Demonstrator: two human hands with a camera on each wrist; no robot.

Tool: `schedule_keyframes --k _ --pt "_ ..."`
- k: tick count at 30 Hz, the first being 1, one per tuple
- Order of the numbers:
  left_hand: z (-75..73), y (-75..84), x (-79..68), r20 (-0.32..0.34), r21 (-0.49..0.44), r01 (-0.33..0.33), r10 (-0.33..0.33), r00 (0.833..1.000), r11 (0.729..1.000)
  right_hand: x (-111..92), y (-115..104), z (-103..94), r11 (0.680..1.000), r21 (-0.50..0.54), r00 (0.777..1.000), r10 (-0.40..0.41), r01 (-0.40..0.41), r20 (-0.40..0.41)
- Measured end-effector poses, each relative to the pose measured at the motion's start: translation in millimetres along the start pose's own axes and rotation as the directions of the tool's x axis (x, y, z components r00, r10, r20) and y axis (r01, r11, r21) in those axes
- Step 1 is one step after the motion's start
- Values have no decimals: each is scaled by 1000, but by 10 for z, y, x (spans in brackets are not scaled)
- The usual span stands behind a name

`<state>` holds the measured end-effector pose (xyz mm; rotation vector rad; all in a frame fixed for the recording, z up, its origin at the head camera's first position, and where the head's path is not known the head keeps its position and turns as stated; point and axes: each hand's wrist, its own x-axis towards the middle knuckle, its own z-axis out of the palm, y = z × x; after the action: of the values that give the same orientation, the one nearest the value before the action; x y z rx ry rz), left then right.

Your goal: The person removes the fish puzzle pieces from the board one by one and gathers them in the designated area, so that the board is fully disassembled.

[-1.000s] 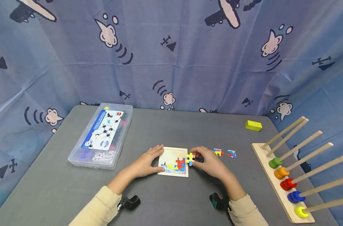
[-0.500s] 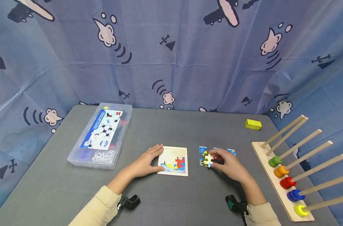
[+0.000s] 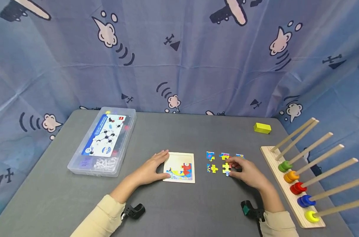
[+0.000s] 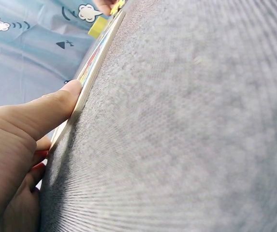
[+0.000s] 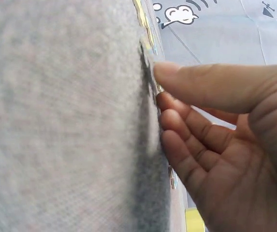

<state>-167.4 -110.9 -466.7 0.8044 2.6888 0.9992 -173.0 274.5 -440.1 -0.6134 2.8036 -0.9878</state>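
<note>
A shallow wooden puzzle tray [image 3: 178, 157] lies on the table, several picture pieces [image 3: 186, 169] fitted in its lower part. My left hand [image 3: 151, 169] holds the tray along its left side; the thumb lies on the lower left rim, also seen in the left wrist view [image 4: 46, 113]. Right of the tray, my right hand [image 3: 247, 171] pinches the right edge of a mostly yellow puzzle piece [image 3: 226, 168], at table level. Around it lie other pieces: a blue one [image 3: 210, 156], a pink and yellow one [image 3: 225, 156], and a blue and yellow one [image 3: 212, 168].
A clear plastic case [image 3: 102, 141] with a molecule-picture label lies at the left. At the right stands a wooden peg rack [image 3: 289, 187] with coloured rings. A yellow block [image 3: 262, 128] sits near the back right. A patterned curtain [image 3: 173, 65] hangs behind the table.
My right hand has carried the yellow piece rightward, from the tray's right edge to among the loose pieces. My left hand stays at the tray. The head view has shifted slightly.
</note>
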Motion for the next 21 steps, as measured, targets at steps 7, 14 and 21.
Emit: schedule_keyframes --k 7,14,21 --pt "-9 8 1 1 0 0 0 1000 1000 -14 63 3 1000 -24 999 -4 5 34" --pt "-16 3 -2 3 8 2 -2 1000 1000 -33 48 1 1000 0 999 16 -16 47" --pt "-16 21 -9 2 6 3 -3 1000 1000 -39 52 -32 999 44 997 28 -31 75"
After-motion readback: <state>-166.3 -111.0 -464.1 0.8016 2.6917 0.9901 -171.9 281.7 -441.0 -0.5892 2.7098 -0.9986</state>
